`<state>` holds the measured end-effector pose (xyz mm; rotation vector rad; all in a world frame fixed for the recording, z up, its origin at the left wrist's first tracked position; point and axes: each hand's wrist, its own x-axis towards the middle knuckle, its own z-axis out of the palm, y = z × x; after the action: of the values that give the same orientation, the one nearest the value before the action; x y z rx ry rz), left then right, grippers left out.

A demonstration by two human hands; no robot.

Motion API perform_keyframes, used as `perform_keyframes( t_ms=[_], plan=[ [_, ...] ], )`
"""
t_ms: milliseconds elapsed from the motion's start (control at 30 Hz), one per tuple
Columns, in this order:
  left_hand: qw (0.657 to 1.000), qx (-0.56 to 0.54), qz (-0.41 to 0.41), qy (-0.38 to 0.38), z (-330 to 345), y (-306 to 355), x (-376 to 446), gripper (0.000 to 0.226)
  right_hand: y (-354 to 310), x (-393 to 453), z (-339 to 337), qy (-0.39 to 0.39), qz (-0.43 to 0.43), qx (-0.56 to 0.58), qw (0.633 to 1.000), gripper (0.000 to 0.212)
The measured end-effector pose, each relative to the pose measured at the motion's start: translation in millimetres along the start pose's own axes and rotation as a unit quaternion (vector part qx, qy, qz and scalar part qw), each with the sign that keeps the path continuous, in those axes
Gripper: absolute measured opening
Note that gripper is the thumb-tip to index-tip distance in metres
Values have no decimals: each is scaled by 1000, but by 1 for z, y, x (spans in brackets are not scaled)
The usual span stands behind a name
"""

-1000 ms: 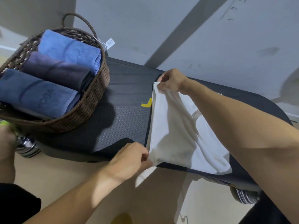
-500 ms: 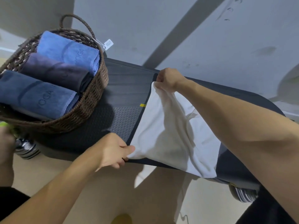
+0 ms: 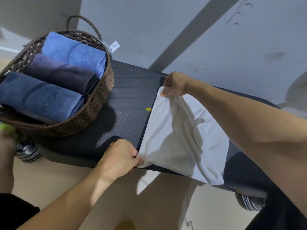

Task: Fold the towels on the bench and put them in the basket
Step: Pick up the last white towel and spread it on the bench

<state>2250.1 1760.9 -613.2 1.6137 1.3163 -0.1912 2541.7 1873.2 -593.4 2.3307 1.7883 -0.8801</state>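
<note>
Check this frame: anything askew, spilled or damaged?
Nothing damaged or spilled. The white towel lies rumpled and slanted across the bench, both hands pinching its corners mid-fold. Three folded towels sit neatly in the basket.

Dim, cool light; hard shadows fall below the left hand (image 3: pixel 119 156). Edges bow, and the far left corner seems blurred.

A towel (image 3: pixel 179 138) lies on the bench (image 3: pixel 126 117) between both hands, with a basket (image 3: pixel 93 112) holding three folded towels (image 3: pixel 49 83) left of them.
</note>
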Motion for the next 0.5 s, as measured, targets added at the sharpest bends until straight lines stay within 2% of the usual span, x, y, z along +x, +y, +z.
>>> perform_keyframes(
  t_ms=[167,333,400,433,500],
  plan=[
    [998,59,9,-25,-3,7,-2,31,-9,3,-1,-12,16,-48,999,31],
    [998,57,18,-2,-4,9,-2,20,-11,2,-9,-45,-52,-82,994,23],
    [999,31,25,13,-7,7,-1,14,-6,4,-14,-28,-66,-46,996,31],
    [1000,-4,22,10,-8,6,1,9,-3,6,-16,-12,-59,-2,998,27],
    [996,-86,5,-12,-11,4,3,8,1,7,-15,28,-36,135,990,20]
  ],
)
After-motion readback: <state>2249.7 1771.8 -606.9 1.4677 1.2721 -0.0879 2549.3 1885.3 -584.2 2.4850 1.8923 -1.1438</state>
